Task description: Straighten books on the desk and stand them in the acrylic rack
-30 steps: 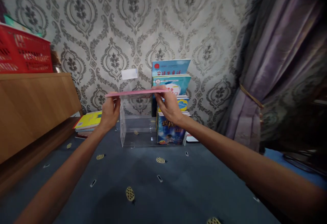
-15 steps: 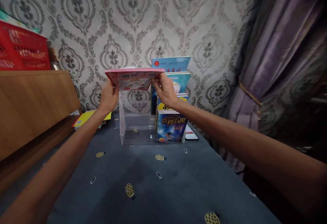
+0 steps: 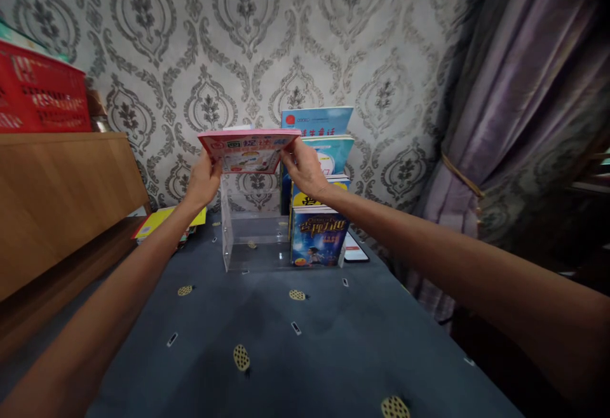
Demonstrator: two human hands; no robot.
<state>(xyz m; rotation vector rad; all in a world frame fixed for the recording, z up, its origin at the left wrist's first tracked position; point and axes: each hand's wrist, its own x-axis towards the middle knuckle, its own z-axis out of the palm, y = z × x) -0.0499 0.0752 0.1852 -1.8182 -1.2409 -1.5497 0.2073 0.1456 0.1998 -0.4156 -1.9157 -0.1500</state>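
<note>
Between my two hands is a pink-red book point(image 3: 250, 151), tilted so its top edge and cover face me. My left hand point(image 3: 204, 180) is closed on its left side, my right hand point(image 3: 305, 167) on its right side. Below and behind the book stands a clear stepped acrylic rack point(image 3: 227, 230). On the rack's right half, several books stand in rows: a dark blue book point(image 3: 317, 237) in front, a yellow-and-blue book point(image 3: 305, 197) behind it, then a teal book point(image 3: 338, 151) and a light blue book point(image 3: 324, 119) at the back. My right hand partly covers them.
The rack stands on a dark tablecloth point(image 3: 267, 316) with pineapple prints. A phone point(image 3: 356, 249) lies right of the rack. On the left are a stack of books point(image 3: 159, 220), a wooden cabinet point(image 3: 71, 195) and a red basket point(image 3: 42, 91). A purple curtain point(image 3: 495, 119) hangs at right.
The pink-red book has tipped back a little, so more of its cover shows. Both hands keep hold of it above the rack. The view has shifted slightly.
</note>
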